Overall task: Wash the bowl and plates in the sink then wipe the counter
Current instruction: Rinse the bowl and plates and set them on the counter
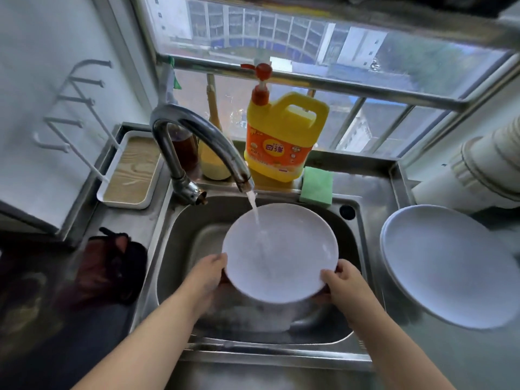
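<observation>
Steel desk and sink (180,229) fill the frame; mid-frame, left hand (209,273) and right hand (342,280) curl fingers round a wet plate (280,253) under the tap stream (254,209), where slick edges risk a slip and splashing.

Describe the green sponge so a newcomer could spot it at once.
Start at the steel sink and look to its back rim, right of the faucet. Beside the big yellow detergent jug sits the green sponge, the only small, soft green block among the bottles there.
</observation>
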The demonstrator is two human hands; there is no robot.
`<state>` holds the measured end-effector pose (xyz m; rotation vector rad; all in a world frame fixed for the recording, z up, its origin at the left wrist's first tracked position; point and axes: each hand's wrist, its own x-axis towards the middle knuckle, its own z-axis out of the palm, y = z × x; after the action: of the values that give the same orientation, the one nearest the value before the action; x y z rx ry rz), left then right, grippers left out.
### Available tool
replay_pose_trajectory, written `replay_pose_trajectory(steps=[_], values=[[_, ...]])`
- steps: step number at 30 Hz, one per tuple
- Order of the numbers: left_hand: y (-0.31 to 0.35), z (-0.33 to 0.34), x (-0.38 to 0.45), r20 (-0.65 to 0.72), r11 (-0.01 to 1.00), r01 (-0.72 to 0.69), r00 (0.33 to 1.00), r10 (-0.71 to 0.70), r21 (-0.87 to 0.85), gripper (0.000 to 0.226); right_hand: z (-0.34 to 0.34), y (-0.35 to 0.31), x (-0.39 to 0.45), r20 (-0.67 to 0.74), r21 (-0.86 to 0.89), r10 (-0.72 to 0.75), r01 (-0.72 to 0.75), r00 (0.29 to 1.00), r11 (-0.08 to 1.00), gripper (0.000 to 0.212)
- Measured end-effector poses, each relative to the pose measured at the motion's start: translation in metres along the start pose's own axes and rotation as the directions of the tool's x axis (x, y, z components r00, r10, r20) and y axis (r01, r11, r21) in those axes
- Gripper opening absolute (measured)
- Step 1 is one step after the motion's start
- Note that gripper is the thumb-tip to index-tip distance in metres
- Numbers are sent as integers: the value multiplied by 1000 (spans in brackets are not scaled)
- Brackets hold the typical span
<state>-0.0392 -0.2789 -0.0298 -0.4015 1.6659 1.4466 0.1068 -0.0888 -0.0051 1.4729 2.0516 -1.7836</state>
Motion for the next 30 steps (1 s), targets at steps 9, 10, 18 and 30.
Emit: replay_pose_trajectory(steps=[9, 10, 18, 30], values=[[28, -5, -14, 12, 980, -176, 984, 175, 93, 23, 8, 8, 8, 42, 300, 2, -14, 999, 954, 17], [31, -6, -18, 11, 971, -206, 978, 206, 119, 21, 12, 7, 9, 52, 338, 13, -30, 999, 941, 19], [58, -24, -48, -55, 848, -396, 896, 440, 352, 17, 50, 0, 17, 237, 420, 143, -234, 961, 877, 16], [46, -37, -57, -153, 964, -175, 966, 207, 202, 11, 29, -5, 0, 203, 60, 190, -205, 961, 977, 20]])
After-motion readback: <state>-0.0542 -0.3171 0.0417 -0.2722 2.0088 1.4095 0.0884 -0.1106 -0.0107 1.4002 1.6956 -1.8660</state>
